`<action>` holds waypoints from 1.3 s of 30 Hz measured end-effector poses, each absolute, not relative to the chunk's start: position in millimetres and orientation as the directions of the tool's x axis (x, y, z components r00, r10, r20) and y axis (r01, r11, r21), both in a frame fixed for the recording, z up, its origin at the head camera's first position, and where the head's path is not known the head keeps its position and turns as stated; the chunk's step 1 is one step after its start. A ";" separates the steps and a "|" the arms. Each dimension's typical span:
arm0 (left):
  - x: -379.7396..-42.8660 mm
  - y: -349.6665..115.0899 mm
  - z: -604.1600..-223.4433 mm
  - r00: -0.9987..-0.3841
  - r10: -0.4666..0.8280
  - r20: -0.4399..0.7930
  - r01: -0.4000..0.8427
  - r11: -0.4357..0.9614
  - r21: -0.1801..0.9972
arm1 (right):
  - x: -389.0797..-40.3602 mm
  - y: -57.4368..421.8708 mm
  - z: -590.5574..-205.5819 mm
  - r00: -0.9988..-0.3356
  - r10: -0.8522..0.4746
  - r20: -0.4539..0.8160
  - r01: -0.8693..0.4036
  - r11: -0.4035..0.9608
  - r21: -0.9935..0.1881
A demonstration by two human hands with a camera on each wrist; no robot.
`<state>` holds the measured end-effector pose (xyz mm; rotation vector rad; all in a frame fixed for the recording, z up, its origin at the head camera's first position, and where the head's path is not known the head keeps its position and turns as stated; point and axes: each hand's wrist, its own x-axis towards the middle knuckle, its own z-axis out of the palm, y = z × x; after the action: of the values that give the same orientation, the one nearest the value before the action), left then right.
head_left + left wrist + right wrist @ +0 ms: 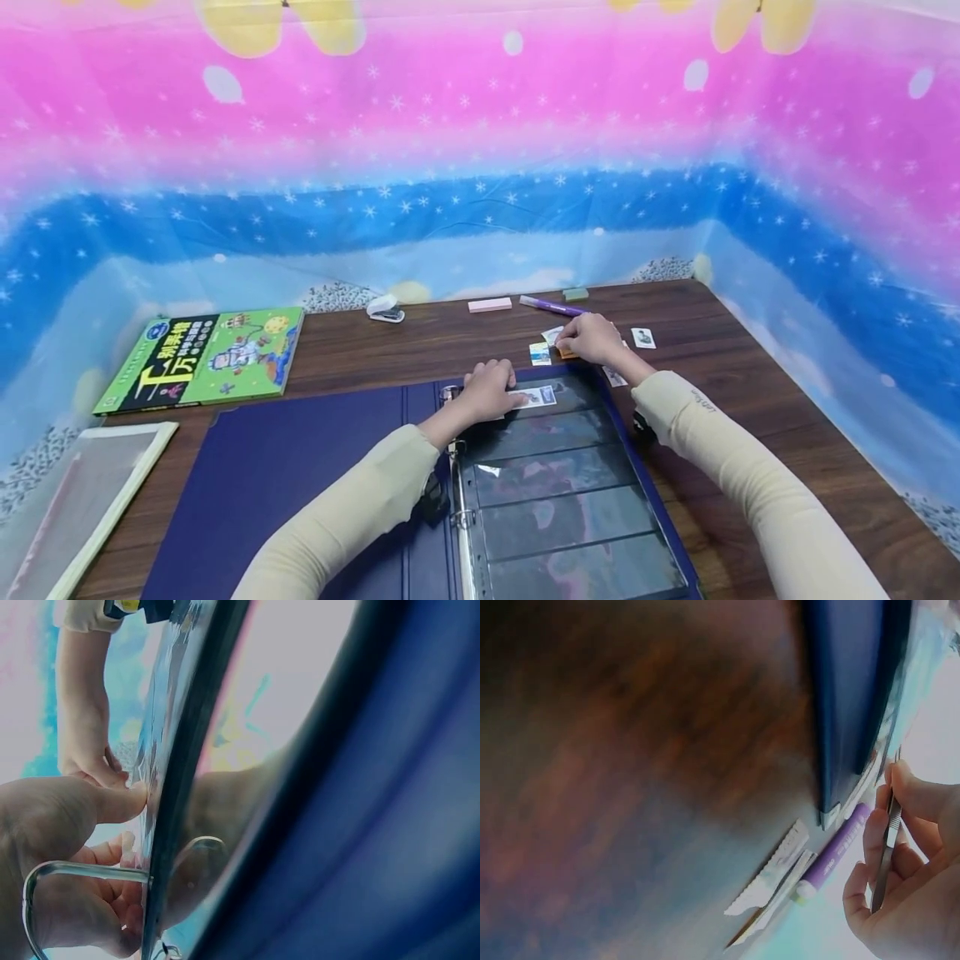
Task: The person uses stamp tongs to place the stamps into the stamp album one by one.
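Note:
My right hand (592,338) holds metal tweezers (889,851), seen in the right wrist view, above small stamps beyond the binder's top edge. An orange stamp (567,352) lies just under that hand; a blue-and-yellow stamp (540,354) is to its left. My left hand (489,392) rests on the top of the black pocket page (555,475) in the open blue binder (300,483). Its thumb touches the page near a pale stamp (538,397) in the top row. In the left wrist view its fingertips meet the page beside a metal ring (82,868).
A purple marker (552,306), a pink eraser-like block (490,306), a green block (576,294) and a small white stapler (386,309) lie along the back. Left are a green book (247,358) and a mesh pouch (90,500). Another stamp (642,337) lies right.

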<state>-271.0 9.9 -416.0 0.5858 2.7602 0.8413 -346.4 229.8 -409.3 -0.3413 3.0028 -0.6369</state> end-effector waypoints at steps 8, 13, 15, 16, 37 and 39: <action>-273.0 10.2 -414.6 -0.904 0.427 -0.040 0.326 0.744 0.583 | -340.9 243.8 -391.8 -0.978 -0.208 0.013 -0.181 0.819 -0.545; -271.8 9.5 -413.5 -0.900 0.435 -0.014 0.339 0.722 0.603 | -329.1 253.1 -380.4 -0.975 -0.221 -0.001 -0.178 0.786 -0.592; -271.2 9.2 -414.3 -0.899 0.439 0.000 0.350 0.716 0.605 | -326.4 256.1 -380.2 -0.976 -0.218 -0.018 -0.165 0.789 -0.592; -270.8 8.9 -414.8 -0.898 0.440 0.006 0.354 0.713 0.605 | -325.0 257.4 -380.5 -0.976 -0.214 -0.031 -0.154 0.789 -0.595; -269.5 9.8 -421.6 -0.880 0.469 0.075 0.413 0.679 0.607 | -313.6 265.1 -400.2 -0.959 -0.263 -0.101 -0.163 0.810 -0.563; -269.5 9.7 -422.1 -0.879 0.470 0.077 0.415 0.677 0.607 | -313.1 265.8 -401.6 -0.958 -0.271 -0.093 -0.177 0.815 -0.551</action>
<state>-269.5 9.7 -422.1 0.7399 2.7986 0.9814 -313.1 265.8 -401.6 -0.3528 2.8319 -0.8357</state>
